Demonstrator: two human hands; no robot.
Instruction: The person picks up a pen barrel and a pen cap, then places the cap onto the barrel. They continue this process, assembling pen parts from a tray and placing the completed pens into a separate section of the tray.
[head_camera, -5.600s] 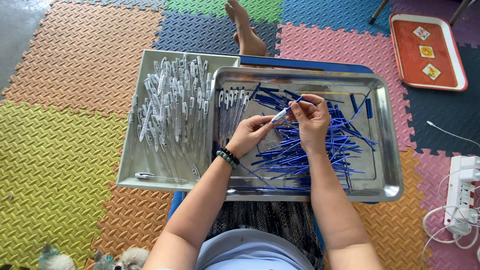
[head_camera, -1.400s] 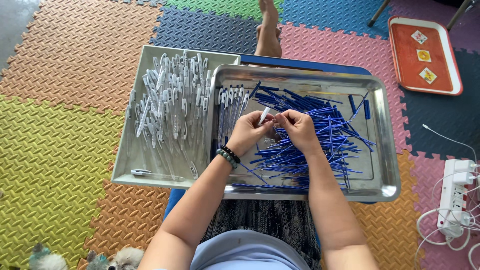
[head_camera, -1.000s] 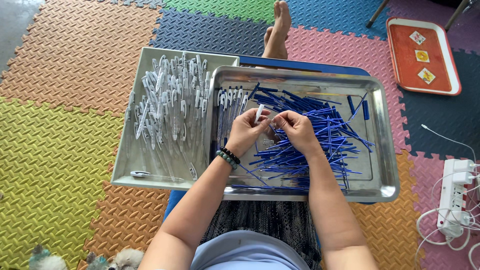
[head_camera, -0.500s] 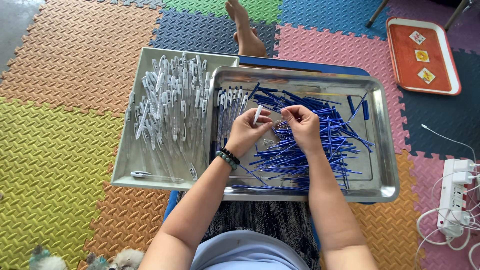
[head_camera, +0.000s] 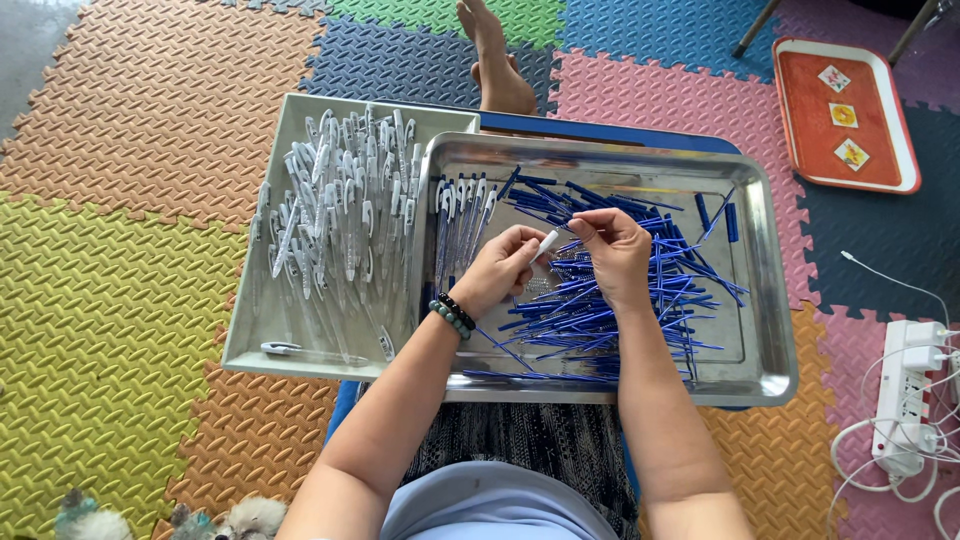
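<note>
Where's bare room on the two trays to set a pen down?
On the steel tray, a bare strip along the right wall beside the blue refill pile, and the near-left corner under the left hand. On the grey tray, the near edge around one lone pen. Crowded: the white pen heap, and mid-tray around the right hand.

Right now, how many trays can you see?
3: a grey tray of white pens at left, a shiny metal tray under the hands, and an orange tray top right.
</note>
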